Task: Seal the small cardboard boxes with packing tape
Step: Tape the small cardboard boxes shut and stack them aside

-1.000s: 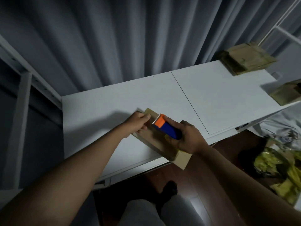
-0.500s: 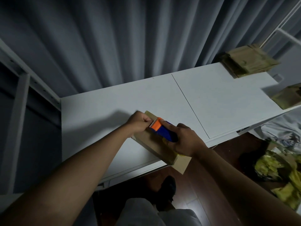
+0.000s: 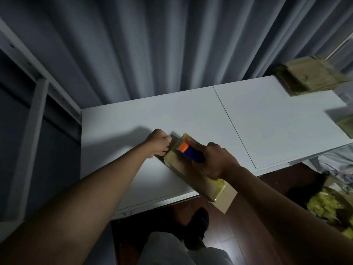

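Observation:
A long small cardboard box (image 3: 180, 169) lies slantwise on the white table (image 3: 267, 121), its near end hanging over the front edge. A yellowish strip of tape (image 3: 217, 186) shows on that near end. My right hand (image 3: 214, 161) grips a blue and orange tape dispenser (image 3: 189, 152) and holds it on the box's top near the far end. My left hand (image 3: 160, 142) sits at the box's far left side with its fingers curled into a fist, against the box's edge; whether it holds anything is hidden.
A stack of flat cardboard (image 3: 309, 75) lies at the table's back right and another box (image 3: 345, 123) at the right edge. Grey curtains hang behind. A white metal frame (image 3: 36, 104) stands left. Yellow packaging (image 3: 328, 205) lies on the floor right.
The dispenser has slid along the box top toward its far end. My left hand has come off the box's top corner and now sits curled beside it.

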